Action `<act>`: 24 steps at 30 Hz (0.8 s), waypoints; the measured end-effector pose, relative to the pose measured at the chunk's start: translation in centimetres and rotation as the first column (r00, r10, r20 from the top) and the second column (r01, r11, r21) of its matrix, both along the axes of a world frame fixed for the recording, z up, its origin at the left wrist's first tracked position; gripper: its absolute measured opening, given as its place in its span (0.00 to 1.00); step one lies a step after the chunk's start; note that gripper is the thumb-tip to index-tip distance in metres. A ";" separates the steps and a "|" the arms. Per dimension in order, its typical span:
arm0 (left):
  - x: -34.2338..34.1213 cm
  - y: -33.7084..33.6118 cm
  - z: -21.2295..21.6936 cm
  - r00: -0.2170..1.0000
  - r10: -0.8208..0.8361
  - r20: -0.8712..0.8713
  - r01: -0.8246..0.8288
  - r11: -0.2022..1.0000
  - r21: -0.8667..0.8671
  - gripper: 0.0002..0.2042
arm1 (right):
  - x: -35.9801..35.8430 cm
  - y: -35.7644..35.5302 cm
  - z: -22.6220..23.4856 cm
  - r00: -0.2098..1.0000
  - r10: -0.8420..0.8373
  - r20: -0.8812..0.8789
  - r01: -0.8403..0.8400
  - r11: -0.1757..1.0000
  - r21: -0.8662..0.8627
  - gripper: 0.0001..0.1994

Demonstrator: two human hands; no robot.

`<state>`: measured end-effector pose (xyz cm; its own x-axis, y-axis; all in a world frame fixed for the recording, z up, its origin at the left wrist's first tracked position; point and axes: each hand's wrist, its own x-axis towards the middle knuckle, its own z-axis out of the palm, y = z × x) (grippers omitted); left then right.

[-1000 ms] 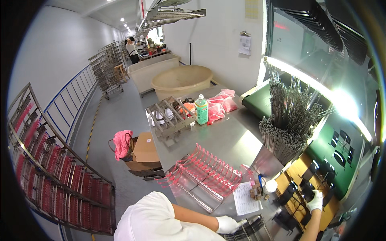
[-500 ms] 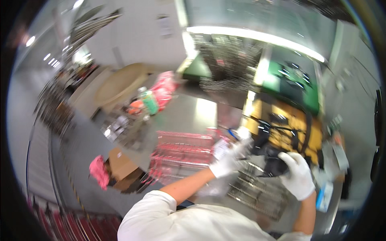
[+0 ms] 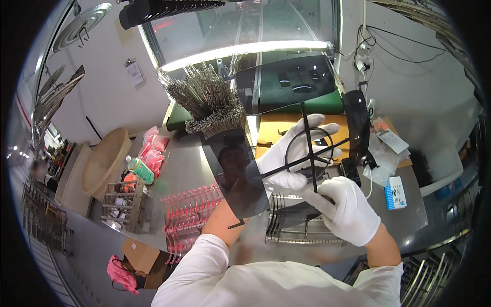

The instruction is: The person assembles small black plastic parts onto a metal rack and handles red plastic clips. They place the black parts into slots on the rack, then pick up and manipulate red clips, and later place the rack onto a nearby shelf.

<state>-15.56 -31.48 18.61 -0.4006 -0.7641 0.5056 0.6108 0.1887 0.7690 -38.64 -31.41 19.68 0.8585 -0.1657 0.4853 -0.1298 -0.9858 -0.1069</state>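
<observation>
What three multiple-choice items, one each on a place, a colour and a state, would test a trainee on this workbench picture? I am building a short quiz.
1. Where does the green bottle stand?
A. left of the red rack
B. on the wire rack
C. in the right hand

2. What colour are the gloves on both hands?
A. blue
B. white
C. black

3. What is the state of the dark curved panel?
A. lying flat in the wire rack
B. held up above the table by both hands
C. boxed on the floor

Answers:
1 A: the green bottle stands left of the red rack.
2 B: the left hand and right hand wear white gloves.
3 B: both hands grip the black frame that carries the dark curved panel, clear of the table and the wire rack.
</observation>
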 end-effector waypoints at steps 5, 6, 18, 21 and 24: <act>-0.2 -0.3 0.0 0.992 -0.091 -0.092 0.092 0.996 0.006 0.54 | 0.0 -0.2 0.1 0.999 -0.046 0.002 0.046 0.998 0.038 0.27; -0.3 -0.5 0.2 0.986 -0.056 -0.154 0.059 0.998 0.014 0.50 | 0.0 -0.5 0.3 0.998 -0.054 0.013 0.054 0.998 0.021 0.26; 1.2 -1.4 0.2 0.986 0.085 -0.140 -0.094 0.994 -0.057 0.50 | -2.6 2.3 -10.2 0.515 -0.628 0.584 0.374 0.777 0.506 0.26; 1.0 -1.4 0.2 0.986 0.012 -0.166 -0.028 0.995 -0.098 0.51 | -3.5 1.9 -10.7 0.479 -0.634 0.607 0.338 0.771 0.540 0.24; 0.8 -0.9 -0.1 0.993 -0.026 -0.113 0.008 0.987 -0.162 0.47 | -3.9 1.5 -11.0 0.401 -0.653 0.643 0.263 0.754 0.602 0.22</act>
<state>-14.77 -32.42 18.51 -0.3454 -0.6628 0.6644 0.6971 0.2927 0.6545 -42.54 -29.90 8.67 -0.1257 -0.7201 0.6824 -0.2177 -0.6510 -0.7272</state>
